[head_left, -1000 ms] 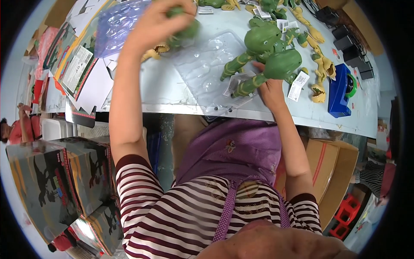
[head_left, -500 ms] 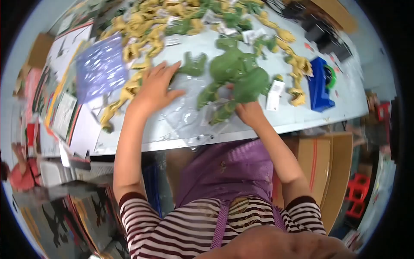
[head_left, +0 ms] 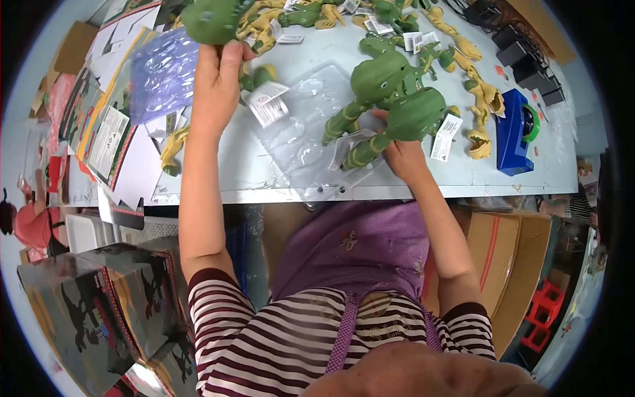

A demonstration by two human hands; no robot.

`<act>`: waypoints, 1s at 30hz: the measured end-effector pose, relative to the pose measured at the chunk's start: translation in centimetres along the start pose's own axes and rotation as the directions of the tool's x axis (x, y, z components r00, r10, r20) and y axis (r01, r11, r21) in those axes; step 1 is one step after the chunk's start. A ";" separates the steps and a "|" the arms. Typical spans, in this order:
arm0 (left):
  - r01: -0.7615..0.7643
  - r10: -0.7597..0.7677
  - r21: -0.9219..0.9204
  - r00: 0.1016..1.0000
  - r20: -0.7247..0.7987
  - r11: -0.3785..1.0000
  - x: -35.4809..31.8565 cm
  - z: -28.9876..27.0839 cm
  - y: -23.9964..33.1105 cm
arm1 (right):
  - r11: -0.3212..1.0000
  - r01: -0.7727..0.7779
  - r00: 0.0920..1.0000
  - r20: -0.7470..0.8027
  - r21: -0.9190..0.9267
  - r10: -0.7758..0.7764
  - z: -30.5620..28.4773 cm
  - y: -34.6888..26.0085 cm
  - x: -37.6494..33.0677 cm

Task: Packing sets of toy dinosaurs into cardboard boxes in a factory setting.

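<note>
Raised at the far left, my left hand grips a green toy dinosaur, part of which is cut off by the upper edge of the picture. A white paper tag hangs beside that wrist. My right hand is closed around the nearer of two bulky green dinosaurs with striped tails or limbs; its fingers are partly hidden behind the toy. Below them a clear moulded plastic tray lies at the table's front edge, partly covered by these toys. Another tag sticks out by the right hand.
Yellow and green toy dinosaurs with tags lie along the back and right. A blue tape dispenser stands at the right. Another clear tray rests on printed card sheets at the left. Printed boxes stand below left, an open carton below right.
My left hand, spread open over the table before, has moved away from me and now grips a green dinosaur. My right hand stays at its toys, while the whole view has shifted slightly.
</note>
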State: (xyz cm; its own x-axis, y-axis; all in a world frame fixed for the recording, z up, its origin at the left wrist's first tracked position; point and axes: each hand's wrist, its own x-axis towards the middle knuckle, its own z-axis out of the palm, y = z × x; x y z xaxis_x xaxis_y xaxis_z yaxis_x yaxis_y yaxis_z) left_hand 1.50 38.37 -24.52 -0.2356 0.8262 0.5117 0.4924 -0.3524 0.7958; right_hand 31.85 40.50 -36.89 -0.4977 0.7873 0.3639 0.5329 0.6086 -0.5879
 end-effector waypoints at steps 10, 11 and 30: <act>0.338 -0.275 -0.411 0.939 0.204 0.847 -1.7 5.8 -3.1 | 0.999 -0.020 0.998 0.054 -0.048 0.023 -0.2 -1.0 0.3; 0.318 -0.244 -0.347 0.940 0.241 0.882 -1.5 6.4 -3.3 | 0.998 -0.023 0.998 0.056 -0.051 0.026 -0.2 -0.9 0.2; -0.010 -0.062 0.245 0.957 0.283 0.969 -0.7 11.1 -0.8 | 0.995 0.061 0.993 0.101 -0.073 -0.054 -0.7 -1.3 0.4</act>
State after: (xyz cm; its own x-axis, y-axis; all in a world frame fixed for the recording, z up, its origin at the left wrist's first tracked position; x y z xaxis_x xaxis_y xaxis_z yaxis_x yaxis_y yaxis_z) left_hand 10.60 42.99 -29.13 -0.0191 0.9368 0.3494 0.6850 -0.2423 0.6871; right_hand 31.42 40.07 -35.49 -0.5922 0.7394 0.3203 0.5498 0.6613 -0.5102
